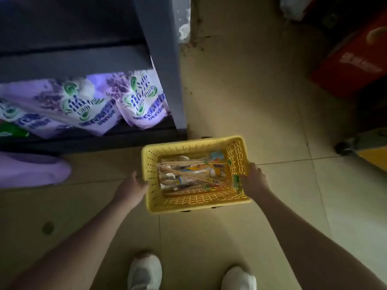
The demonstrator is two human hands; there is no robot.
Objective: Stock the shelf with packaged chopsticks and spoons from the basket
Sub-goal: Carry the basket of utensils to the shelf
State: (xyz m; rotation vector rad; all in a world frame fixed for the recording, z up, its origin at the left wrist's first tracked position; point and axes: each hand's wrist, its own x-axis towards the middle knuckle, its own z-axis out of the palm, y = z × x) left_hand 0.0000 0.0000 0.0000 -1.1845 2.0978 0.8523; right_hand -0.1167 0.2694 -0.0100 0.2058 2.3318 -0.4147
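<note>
Nearest, two white shoes [144, 271] on tiled floor [230, 237]. Beyond, left hand [130, 188] clamped on left rim of yellow basket [150, 207], right hand [254, 180] clamped on its right rim. Inside, packaged chopsticks and spoons [194, 174] heaped. Farther left, grey shelf [165, 59] holding purple packs [134, 99].

Dim, soft-focus view; wide-angle warping and dark vignetted corners.

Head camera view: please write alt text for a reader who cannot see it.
Two bare hands, left hand and right hand, grip the short ends of a yellow perforated plastic basket of packaged chopsticks, above a tiled floor beside a grey shelf.
</note>
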